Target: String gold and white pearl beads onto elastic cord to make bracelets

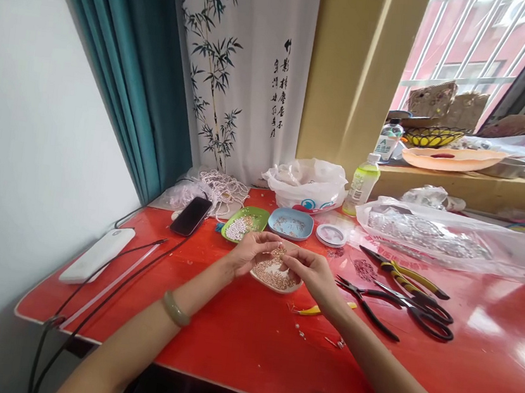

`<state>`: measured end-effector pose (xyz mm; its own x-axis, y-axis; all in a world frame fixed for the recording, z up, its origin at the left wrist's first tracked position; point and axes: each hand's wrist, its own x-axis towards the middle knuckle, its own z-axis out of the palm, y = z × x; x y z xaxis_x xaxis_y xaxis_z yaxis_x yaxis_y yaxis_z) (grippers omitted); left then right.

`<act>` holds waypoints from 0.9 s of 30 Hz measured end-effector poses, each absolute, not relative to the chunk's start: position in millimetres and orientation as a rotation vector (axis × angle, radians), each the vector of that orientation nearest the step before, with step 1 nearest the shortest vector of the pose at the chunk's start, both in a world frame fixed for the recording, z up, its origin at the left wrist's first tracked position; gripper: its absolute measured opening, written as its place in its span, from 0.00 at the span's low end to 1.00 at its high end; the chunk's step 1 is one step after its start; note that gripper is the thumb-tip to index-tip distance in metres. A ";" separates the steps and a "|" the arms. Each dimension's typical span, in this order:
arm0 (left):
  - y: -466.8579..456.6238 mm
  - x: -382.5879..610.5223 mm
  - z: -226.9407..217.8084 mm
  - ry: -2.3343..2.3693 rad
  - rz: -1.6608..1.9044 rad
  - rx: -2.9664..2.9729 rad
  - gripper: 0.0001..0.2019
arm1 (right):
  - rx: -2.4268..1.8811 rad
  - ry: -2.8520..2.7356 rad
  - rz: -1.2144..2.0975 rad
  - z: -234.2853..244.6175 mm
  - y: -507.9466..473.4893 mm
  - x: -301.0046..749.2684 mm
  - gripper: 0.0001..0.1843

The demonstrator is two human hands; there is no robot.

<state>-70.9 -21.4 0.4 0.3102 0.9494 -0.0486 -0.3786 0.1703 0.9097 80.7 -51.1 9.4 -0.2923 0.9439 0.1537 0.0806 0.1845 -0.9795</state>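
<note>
Both hands meet over a white dish (292,286) of small gold beads (274,279). My left hand (253,251), with a green bangle (176,309) on its wrist, is closed in a pinch above the dish's left side. My right hand (311,270) pinches opposite it, its fingertips just over the beads. What lies between the fingers is too small to make out. Behind them sit a green dish (260,217) with white and gold beads and a blue dish (289,235) holding small loose pieces. A yellow-handled tool (309,311) lies beneath my right wrist.
Black pliers (369,299), yellow-black pliers (408,281) and scissors (424,315) lie at right on the red table (224,351). A phone (191,216), white power bank (97,256) and cables are left. Plastic bags (309,186) and a bottle (362,186) stand behind.
</note>
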 end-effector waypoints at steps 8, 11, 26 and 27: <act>-22.2 -70.9 2.6 0.768 1.076 0.974 0.10 | -0.996 -1.584 1.229 6.3 -49.7 80.6 0.12; -21.7 -70.8 2.7 0.778 1.086 0.972 0.11 | -1.005 -1.581 1.226 6.6 -50.2 80.7 0.12; -17.0 -71.3 -4.1 0.775 1.125 1.103 0.11 | -1.034 -1.568 1.213 0.2 -45.1 81.1 0.10; -16.6 -71.2 -4.6 0.772 1.145 1.117 0.11 | -1.039 -1.571 1.208 0.0 -44.8 81.3 0.10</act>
